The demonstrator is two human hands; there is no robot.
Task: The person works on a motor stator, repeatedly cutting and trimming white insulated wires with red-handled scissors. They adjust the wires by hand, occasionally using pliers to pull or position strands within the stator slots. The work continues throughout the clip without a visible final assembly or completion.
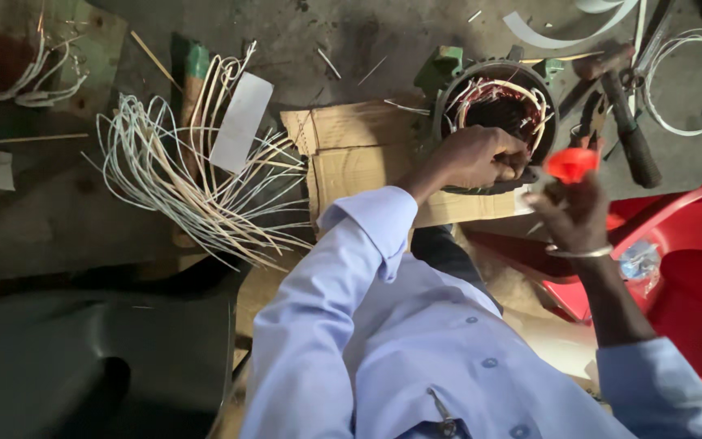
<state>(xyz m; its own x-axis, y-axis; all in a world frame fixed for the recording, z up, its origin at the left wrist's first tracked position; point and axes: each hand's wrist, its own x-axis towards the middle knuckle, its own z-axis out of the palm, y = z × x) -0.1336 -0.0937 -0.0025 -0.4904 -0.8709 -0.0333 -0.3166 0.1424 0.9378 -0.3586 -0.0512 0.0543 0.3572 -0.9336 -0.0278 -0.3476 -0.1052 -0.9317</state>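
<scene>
Dim, dusty concrete floor [302,49]; red plastic chair [692,276] at right.

Grey concrete floor [302,36] bears flattened cardboard [351,154], white wire bundle [188,179], and hammer [623,114].

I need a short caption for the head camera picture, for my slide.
Left hand reaches into a round motor housing with copper windings; right hand holds a red tool.

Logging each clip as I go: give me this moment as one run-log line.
left hand: on stator rim | right hand: holds red tool | stator: on cardboard | nearby: wire bundle, hammer
</scene>
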